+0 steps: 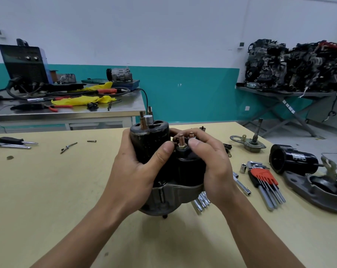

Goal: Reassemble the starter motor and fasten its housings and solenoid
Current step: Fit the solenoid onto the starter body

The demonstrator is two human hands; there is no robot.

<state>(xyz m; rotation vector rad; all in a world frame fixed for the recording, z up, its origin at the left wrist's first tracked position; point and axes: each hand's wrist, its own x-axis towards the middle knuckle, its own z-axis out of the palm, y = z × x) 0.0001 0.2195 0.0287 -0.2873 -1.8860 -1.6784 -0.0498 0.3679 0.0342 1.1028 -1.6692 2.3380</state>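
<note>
A black starter motor (148, 140) stands upright on the yellow table (47, 190), its grey nose housing (163, 198) at the bottom. Two long through bolts and a silver cap stick out of its top. My left hand (138, 171) grips the motor body, thumb against the solenoid (185, 161) beside it. My right hand (212, 163) wraps round the solenoid, thumb and fingers at its copper terminal studs (181, 141). The solenoid's lower part is hidden by my hands.
To the right lie a hex key set (264, 178), small sockets (243, 168), an extension bar (242, 183), a second dismantled starter (293, 161) and a grey housing (316, 188). Screwdrivers (15, 142) and loose bolts (68, 147) lie at the left. A cluttered steel bench stands behind.
</note>
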